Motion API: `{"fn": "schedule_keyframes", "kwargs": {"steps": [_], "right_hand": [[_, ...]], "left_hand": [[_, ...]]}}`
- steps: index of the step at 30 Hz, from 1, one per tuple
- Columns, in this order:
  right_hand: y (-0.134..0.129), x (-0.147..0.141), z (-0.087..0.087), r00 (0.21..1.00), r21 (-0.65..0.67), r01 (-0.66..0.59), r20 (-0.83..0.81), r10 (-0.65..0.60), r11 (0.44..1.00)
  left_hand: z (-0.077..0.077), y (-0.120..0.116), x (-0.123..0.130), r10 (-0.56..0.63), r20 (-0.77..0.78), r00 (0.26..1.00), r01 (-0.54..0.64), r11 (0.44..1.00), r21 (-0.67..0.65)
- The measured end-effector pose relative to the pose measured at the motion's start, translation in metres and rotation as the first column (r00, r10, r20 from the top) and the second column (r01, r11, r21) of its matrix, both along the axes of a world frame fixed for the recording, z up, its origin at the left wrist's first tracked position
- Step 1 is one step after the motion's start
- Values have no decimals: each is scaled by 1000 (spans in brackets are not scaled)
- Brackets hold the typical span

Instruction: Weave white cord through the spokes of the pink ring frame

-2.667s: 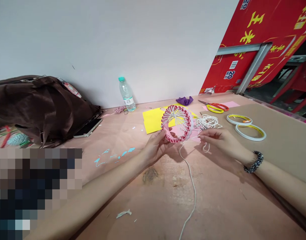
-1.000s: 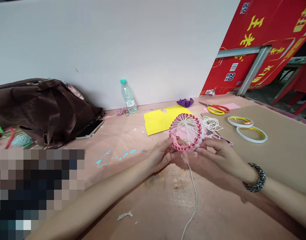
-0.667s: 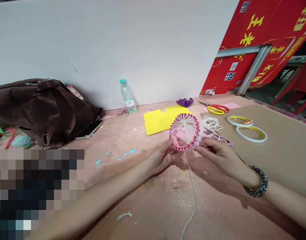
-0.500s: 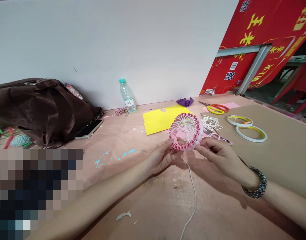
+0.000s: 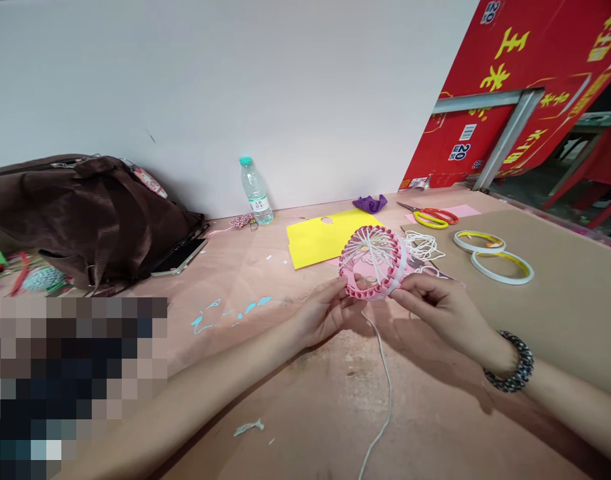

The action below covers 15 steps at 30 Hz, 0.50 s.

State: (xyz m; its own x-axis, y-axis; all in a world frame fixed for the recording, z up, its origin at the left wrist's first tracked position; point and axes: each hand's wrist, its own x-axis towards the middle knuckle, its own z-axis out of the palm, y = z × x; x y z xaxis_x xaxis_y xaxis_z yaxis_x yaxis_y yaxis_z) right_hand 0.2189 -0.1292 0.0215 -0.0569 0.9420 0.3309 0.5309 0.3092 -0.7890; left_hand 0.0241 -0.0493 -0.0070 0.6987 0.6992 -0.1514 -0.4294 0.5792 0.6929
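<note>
Between my two hands, raised above the table, is a pink ring point(image 5: 401, 257) with a scalloped edge and white string strung across it like spokes. My left hand point(image 5: 328, 310) grips its lower left side, the fingers partly hidden behind it. At the lower right, my right hand point(image 5: 435, 303) pinches the ring's rim between thumb and fingers; a dark braided band circles that wrist. A loose white cord point(image 5: 388, 393) trails from below the ring down the table toward me. Behind the ring lies a yellow sheet point(image 5: 315, 241) with a small hole cut in it.
Red-and-yellow scissors point(image 5: 435, 217), bundled white string point(image 5: 422, 245), two tape rolls point(image 5: 502, 267) and brown cardboard point(image 5: 560, 320) are at right. A purple scrap point(image 5: 370, 203) and water bottle point(image 5: 256, 193) stand near the wall. At left are a dark bag point(image 5: 85, 220) and phone point(image 5: 180, 257).
Almost nothing differs. The view has shifted very slightly, and both hands keep the same hold on the ring.
</note>
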Motion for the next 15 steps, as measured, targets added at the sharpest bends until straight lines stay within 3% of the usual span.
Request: {"fn": "schedule_keyframes", "kwargs": {"steps": [5, 10, 13, 15], "right_hand": [[7, 8, 3, 997, -66, -76, -18, 75, 995], [17, 25, 6, 996, -107, -65, 53, 71, 992], [24, 39, 6, 972, -74, 9, 234, 8, 997], [29, 51, 6, 902, 14, 106, 419, -102, 994]], "left_hand": [[10, 2, 1, 119, -9, 993, -120, 989, -88], [21, 19, -7, 344, 15, 939, -332, 916, -227], [22, 35, -14, 437, 69, 897, -412, 882, -228], [22, 42, -17, 475, 85, 876, -451, 868, -209]]}}
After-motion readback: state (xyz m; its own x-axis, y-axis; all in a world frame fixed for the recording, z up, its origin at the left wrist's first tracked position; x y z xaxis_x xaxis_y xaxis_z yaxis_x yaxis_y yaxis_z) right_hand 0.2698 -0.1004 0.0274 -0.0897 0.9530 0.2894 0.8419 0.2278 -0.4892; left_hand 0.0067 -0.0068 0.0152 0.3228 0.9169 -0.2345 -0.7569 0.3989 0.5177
